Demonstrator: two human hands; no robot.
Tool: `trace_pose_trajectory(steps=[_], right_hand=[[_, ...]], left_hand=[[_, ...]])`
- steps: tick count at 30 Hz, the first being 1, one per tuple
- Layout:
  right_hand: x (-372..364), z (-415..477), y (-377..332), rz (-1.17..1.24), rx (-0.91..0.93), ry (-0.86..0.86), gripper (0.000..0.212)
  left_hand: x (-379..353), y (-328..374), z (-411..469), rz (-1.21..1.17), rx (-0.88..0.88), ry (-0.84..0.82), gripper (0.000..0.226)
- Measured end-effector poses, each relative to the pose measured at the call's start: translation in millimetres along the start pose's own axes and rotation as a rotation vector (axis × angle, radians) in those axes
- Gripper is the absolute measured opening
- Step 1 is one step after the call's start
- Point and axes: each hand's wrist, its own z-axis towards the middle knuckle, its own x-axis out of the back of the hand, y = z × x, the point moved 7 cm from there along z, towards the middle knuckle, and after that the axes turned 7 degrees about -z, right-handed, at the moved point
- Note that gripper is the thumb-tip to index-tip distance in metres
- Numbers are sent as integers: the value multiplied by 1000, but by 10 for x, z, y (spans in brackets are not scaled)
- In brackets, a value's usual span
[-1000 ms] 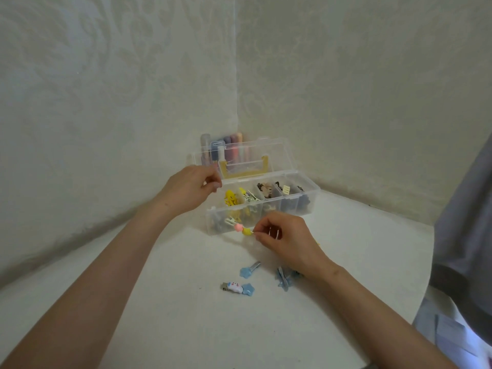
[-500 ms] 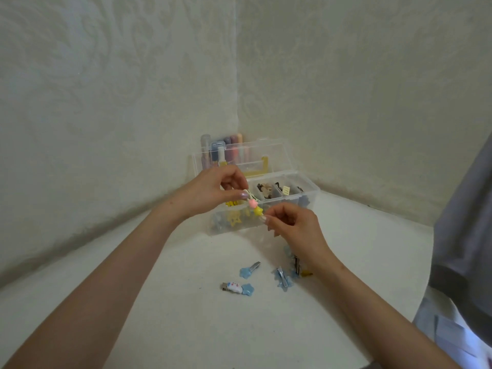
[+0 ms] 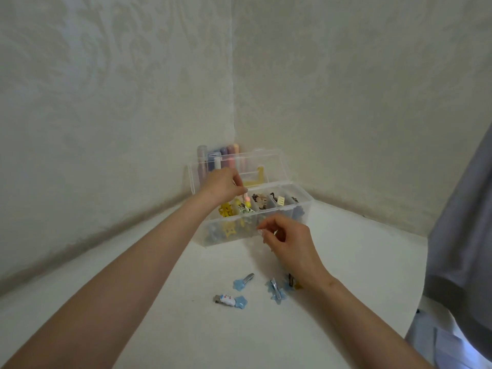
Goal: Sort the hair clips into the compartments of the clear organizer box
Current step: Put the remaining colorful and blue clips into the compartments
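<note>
The clear organizer box point(image 3: 306, 209) stands open in the wall corner, its lid upright. My left hand point(image 3: 222, 185) hovers over its left compartments and pinches a pink-and-yellow hair clip point(image 3: 247, 202) that hangs down above the yellow clips point(image 3: 226, 209). In front of the box my right hand point(image 3: 287, 239) is loosely curled and holds nothing. Brown clips point(image 3: 260, 201) fill a middle compartment. On the white table lie a blue star clip point(image 3: 242, 281), a white-and-blue clip point(image 3: 230, 300), a blue flower clip point(image 3: 276, 290) and a dark clip point(image 3: 292, 282) partly behind my wrist.
Coloured tubes point(image 3: 217, 159) stand behind the box lid against the wall. Grey cloth point(image 3: 463, 241) hangs at the right, beyond the table's edge. Walls close the table at the back and left.
The pink-and-yellow clip passed from my right hand to my left, which carried it up over the box. My right hand let go and dropped a little lower.
</note>
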Motion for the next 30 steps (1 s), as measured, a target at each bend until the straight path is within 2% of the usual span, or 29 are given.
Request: trace_pose_trajectory(steps=[4, 9, 11, 13, 16, 19, 22, 26, 30], right_hand=[[6, 12, -11, -12, 11, 10, 14], [-6, 4, -52, -22, 35, -7, 13], [1, -5, -72, -21, 44, -24, 14], [-42, -26, -123, -59, 103, -134, 16], [-207, -111, -205, -150, 219, -407, 15], [-280, -148, -192, -318, 277, -492, 14], [-291, -149, -185, -407, 289, -477, 10], [-282, -152, -195, -390, 283, -448, 9], [-193, -74, -152, -256, 163, -311, 2]], left_hand=[[90, 64, -116, 36, -130, 114, 6], [-86, 80, -247, 161, -240, -136, 16], [-70, 77, -282, 171, -251, -118, 18], [15, 99, -342, 116, -268, -40, 17], [120, 121, -472, 55, -309, 40, 14], [152, 87, -631, 25, -338, 67, 12], [203, 44, -741, -22, -354, 123, 11], [279, 31, -812, -104, -355, 186, 10], [236, 81, -855, -164, -370, 116, 7]])
